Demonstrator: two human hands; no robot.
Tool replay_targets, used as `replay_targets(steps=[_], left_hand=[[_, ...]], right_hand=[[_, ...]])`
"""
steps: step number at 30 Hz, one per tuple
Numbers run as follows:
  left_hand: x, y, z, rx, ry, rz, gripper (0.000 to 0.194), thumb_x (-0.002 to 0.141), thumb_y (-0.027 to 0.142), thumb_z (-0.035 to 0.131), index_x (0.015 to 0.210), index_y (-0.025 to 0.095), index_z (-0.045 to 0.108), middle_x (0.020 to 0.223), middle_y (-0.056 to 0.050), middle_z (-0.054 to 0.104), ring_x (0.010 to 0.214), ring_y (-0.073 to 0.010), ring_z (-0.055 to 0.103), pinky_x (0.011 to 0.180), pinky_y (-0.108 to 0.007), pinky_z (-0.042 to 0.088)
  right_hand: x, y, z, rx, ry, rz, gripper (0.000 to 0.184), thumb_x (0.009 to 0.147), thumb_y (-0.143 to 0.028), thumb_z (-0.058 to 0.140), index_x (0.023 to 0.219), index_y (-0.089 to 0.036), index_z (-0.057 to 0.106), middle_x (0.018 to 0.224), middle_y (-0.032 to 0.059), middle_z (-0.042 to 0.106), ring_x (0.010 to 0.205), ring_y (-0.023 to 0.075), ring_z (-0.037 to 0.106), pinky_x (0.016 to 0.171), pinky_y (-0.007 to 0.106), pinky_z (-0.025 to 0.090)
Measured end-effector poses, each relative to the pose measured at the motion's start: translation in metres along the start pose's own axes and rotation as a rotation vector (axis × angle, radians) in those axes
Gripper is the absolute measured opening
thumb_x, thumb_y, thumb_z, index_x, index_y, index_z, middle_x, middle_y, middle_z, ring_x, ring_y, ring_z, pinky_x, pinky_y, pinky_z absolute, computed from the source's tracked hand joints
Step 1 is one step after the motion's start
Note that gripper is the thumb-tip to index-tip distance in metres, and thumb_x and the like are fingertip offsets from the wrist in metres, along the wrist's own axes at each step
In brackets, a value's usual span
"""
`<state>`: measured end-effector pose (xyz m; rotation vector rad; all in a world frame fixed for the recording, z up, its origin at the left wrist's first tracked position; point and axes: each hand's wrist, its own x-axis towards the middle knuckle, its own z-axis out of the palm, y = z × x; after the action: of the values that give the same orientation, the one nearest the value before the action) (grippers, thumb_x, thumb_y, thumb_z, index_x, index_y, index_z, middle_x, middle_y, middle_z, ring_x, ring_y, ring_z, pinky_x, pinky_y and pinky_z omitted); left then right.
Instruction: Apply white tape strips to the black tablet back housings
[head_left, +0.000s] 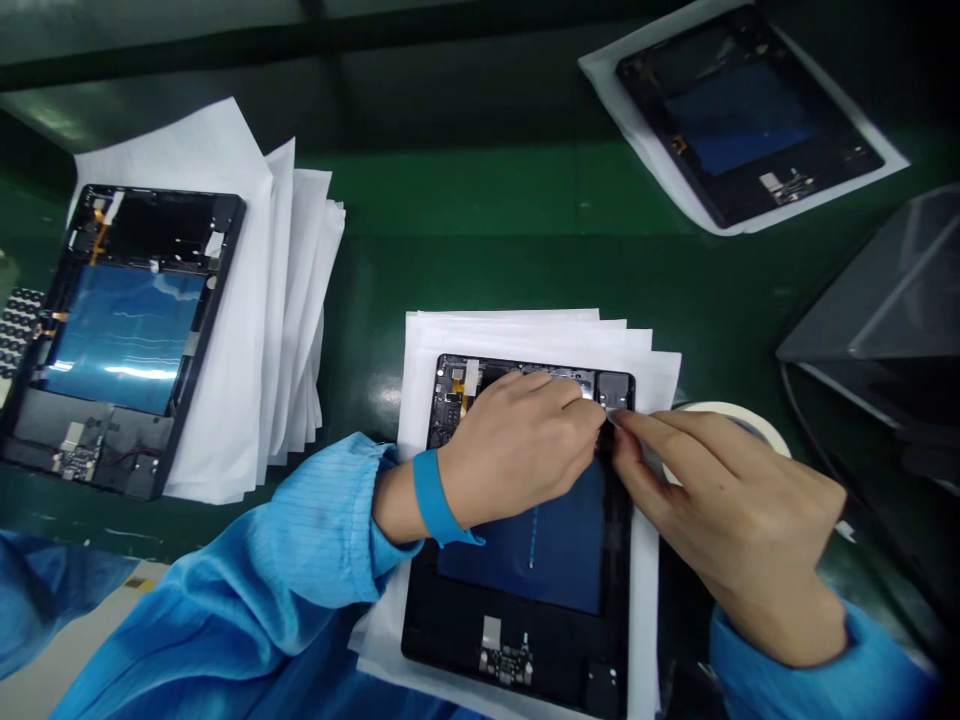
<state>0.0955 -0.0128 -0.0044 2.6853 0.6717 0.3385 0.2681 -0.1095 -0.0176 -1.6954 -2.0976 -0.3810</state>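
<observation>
An opened tablet (517, 610), showing a blue battery panel and a small circuit board at its lower end, lies in front of me on white sheets (427, 340). My left hand (525, 435), with a blue band at its wrist, reaches across its upper half. Those fingers are curled closed, and what they grip, if anything, is hidden. Over the tablet's upper right edge, my right hand (720, 500) pinches a small pale piece (615, 415) between thumb and forefinger. The fingertips of both hands meet there.
Another opened tablet (124, 340) rests at the left on a fanned stack of white sheets (292, 320). A third tablet (750, 120) lies at the back right. Beside my right hand are a pale tape roll (769, 432), a grey box-like object (885, 290) and a dark cable (799, 410).
</observation>
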Motion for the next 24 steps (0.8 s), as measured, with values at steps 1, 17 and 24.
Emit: replay_targets(steps=[1,17,24], left_hand=[[-0.0001,-0.0001,0.0001,0.001,0.004,-0.001,0.022,0.100,0.021,0.048,0.086,0.017,0.064,0.083,-0.004,0.063,0.082,-0.0194,0.061,0.076,-0.035,0.047],[-0.0008,-0.0006,0.0021,-0.016,0.052,0.022,0.019,0.098,0.020,0.052,0.085,0.017,0.065,0.082,-0.003,0.065,0.080,-0.0197,0.062,0.074,-0.036,0.048],[-0.0006,-0.0009,0.0017,0.000,0.030,0.027,0.020,0.099,0.020,0.050,0.084,0.016,0.064,0.081,-0.003,0.064,0.081,-0.0201,0.062,0.074,-0.036,0.048]], right_hand=[[0.0002,-0.0002,-0.0005,-0.006,-0.007,-0.007,0.023,0.083,-0.012,0.070,0.105,-0.017,0.064,0.087,0.0023,0.072,0.072,0.0151,0.065,0.058,0.028,0.042],[0.0034,-0.0002,-0.0055,0.011,-0.044,-0.060,0.017,0.085,-0.011,0.068,0.100,-0.018,0.063,0.087,0.0017,0.072,0.069,0.0143,0.061,0.058,0.030,0.040],[0.0053,0.0000,-0.0045,0.020,-0.025,-0.078,0.016,0.084,-0.012,0.072,0.097,-0.016,0.063,0.083,0.0003,0.070,0.065,0.0117,0.057,0.057,0.027,0.038]])
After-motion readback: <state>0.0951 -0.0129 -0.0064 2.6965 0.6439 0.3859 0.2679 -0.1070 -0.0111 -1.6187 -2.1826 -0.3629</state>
